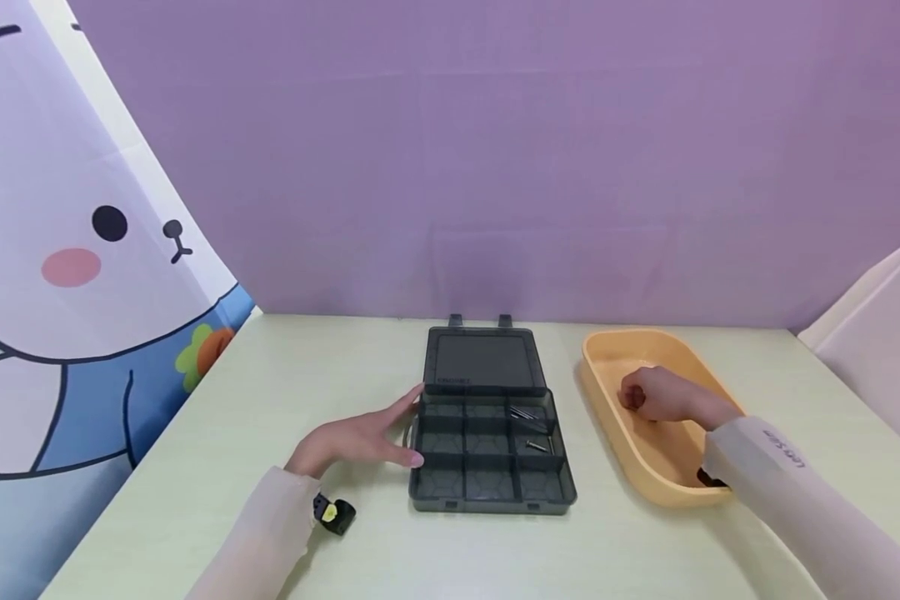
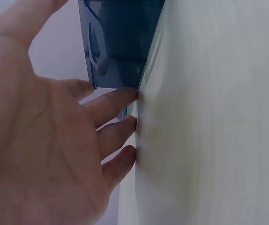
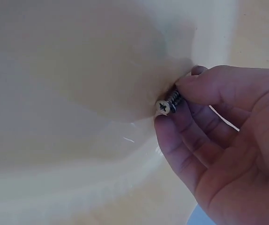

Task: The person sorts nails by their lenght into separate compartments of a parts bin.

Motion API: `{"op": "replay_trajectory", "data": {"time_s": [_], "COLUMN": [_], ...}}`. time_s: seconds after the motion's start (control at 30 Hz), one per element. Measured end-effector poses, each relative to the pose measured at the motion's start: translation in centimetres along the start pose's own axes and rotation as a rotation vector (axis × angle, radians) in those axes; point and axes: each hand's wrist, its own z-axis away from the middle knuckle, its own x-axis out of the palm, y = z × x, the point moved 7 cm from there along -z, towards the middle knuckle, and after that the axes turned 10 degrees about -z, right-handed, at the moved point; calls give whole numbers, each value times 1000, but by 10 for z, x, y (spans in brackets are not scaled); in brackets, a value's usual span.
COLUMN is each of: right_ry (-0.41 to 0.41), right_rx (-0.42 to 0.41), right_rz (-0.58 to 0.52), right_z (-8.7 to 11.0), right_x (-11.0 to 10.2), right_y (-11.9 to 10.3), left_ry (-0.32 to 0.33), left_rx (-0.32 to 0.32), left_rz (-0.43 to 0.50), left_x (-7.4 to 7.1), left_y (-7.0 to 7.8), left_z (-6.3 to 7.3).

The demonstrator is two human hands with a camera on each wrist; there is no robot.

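A dark translucent compartment box [image 1: 487, 506] lies on the table with its lid [image 1: 484, 360] folded back. My left hand [image 1: 356, 437] is at the box's left side, thumb at the near part of that edge and fingers spread along it. In the left wrist view its fingers [image 2: 118, 136] reach down to the tabletop beside the box wall [image 2: 125, 51]. Inside the yellow basin [image 1: 690, 496], my right hand [image 1: 660, 393] pinches a screw [image 3: 163, 108] with a cross-slotted head, its threaded shank partly hidden by the fingers. The basin floor lies right behind the fingertips.
Thin metal pieces [image 1: 523, 412] lie in the box's far right compartment, and a few screws [image 1: 537, 447] in the one nearer. Low dividers split the box into several compartments. A purple cloth [image 1: 495, 167] hangs behind the pale table [image 1: 330, 358].
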Motion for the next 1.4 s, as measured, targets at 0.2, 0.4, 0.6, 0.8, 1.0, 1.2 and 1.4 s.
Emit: {"op": "replay_trajectory", "data": {"time_s": [0.2,0.4,0.6,0.8,1.0,1.2,1.4], "right_ry": [-14,-39,-39,-45,-56,-64,-64], "right_rx": [18,13,-17,-82,-92,-86,-59], "right_rz": [-2,-13,-25,21,6,-15,3], "right_z": [0,3,4,4,9,12,15], "right_x": [0,1,-2,-10,-21,-32,-45], "right_y": [0,0,-3,-12,-20,-29,-37], "left_ry": [3,-8,-6,-10,-13,-11,-10], "left_rx": [3,12,14,18,25,8,-1], "left_rz": [15,22,22,35,36,34,35], "left_x": [0,3,3,4,4,1,0], "left_y": [-1,-1,-1,-1,-1,0,-1], "left_z": [0,-1,0,2,1,2,4]}}
